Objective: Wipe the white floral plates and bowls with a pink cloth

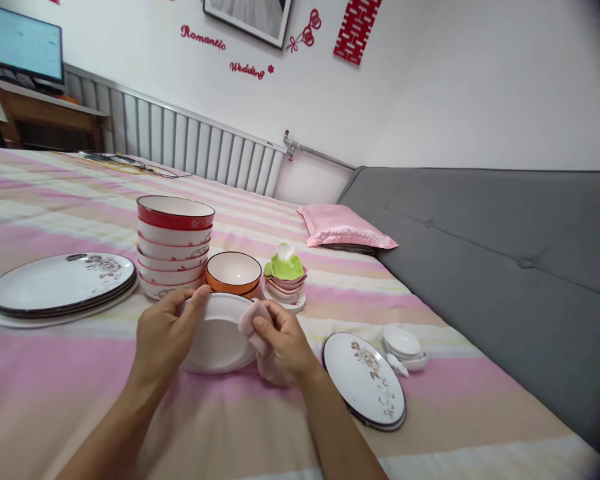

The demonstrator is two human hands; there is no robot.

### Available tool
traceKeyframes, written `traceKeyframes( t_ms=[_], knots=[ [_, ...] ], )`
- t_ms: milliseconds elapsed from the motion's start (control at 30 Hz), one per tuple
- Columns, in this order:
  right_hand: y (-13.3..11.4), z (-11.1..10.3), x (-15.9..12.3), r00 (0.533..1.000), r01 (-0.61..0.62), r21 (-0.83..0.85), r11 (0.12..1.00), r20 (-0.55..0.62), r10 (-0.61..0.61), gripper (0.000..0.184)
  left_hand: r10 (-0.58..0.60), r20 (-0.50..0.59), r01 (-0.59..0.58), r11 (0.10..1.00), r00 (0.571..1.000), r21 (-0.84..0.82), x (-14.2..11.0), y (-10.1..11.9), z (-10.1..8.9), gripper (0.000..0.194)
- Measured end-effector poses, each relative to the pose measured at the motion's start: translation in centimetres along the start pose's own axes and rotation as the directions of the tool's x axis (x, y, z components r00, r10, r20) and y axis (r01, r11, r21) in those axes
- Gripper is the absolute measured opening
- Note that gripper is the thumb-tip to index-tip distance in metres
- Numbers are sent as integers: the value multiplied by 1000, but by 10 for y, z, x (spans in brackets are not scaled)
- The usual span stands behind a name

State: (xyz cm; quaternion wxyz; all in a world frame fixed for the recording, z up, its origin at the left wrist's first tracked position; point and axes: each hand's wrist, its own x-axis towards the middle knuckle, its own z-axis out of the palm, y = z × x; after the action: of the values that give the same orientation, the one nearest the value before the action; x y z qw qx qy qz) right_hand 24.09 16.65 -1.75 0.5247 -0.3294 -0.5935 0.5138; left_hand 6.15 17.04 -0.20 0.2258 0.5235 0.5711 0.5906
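A white plate is tilted up between my hands, its face toward me. My left hand grips its left rim, thumb on top. On the opposite side, my right hand pinches a pale pink cloth against the rim. Just behind the plate stand a tall stack of red-and-white bowls and an orange bowl with a white inside. Oval plates with a brown flower print lie to the right of my right hand.
Larger oval plates are stacked at the left. A green leaf-shaped dish tops small pink dishes. Small white dishes sit at the right. Beyond are a pink pillow, a grey headboard, cables and a radiator.
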Motion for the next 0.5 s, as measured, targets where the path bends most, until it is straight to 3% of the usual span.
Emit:
traceKeyframes(
  t_ms=[133, 333, 400, 500],
  knots=[
    [-24, -14, -6, 996, 71, -177, 982, -43, -79, 21, -117, 132, 147, 959, 984, -244, -15, 7, 16, 40],
    [-40, -31, -10, 994, 61, -475, 878, -54, -99, 22, -117, 352, 208, 950, 929, -233, -25, 0, 36, 43],
    [-39, -30, -9, 992, 56, -540, 840, -68, -110, 25, -89, 363, 164, 970, 927, -180, -25, -4, 38, 43],
    [-38, -23, -8, 979, 119, -656, 745, -48, -199, 33, 84, 338, -39, 989, 937, -140, -24, -5, 38, 41]
  ],
)
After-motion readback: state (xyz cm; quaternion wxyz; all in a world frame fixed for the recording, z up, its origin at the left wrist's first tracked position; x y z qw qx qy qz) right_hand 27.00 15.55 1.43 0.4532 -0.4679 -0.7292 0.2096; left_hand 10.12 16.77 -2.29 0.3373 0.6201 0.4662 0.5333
